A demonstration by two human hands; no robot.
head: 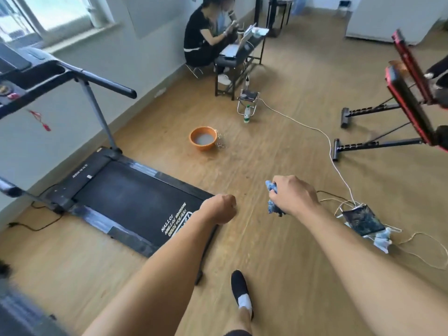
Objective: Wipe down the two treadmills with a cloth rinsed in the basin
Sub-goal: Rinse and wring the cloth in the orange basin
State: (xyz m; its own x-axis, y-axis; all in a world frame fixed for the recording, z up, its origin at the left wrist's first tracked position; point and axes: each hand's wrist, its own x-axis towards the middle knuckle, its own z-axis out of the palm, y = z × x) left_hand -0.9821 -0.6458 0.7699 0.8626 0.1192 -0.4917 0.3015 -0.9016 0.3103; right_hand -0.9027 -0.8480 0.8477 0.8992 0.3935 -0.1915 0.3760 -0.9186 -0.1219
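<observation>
My right hand (pixel 294 196) grips a bunched blue cloth (pixel 272 187) above the wooden floor. Its fingers are curled round the cloth, which sticks out above and below the fist. My left hand (pixel 221 208) is a closed fist holding nothing, hovering over the rear corner of a black treadmill (pixel 126 195). That treadmill lies to the left, with grey uprights and handrails rising toward a console at the upper left. An orange basin (pixel 203 138) with cloudy water stands on the floor ahead. The edge of a second dark machine (pixel 19 316) shows at the bottom left.
Two people sit at a small black desk (pixel 232 61) by the far wall. A folding stool (pixel 248 99) and a bottle (pixel 246 113) stand beyond the basin. A white cable (pixel 329 141) runs to a power strip and bag (pixel 363 219) on my right. A red-black bench (pixel 407 98) stands far right.
</observation>
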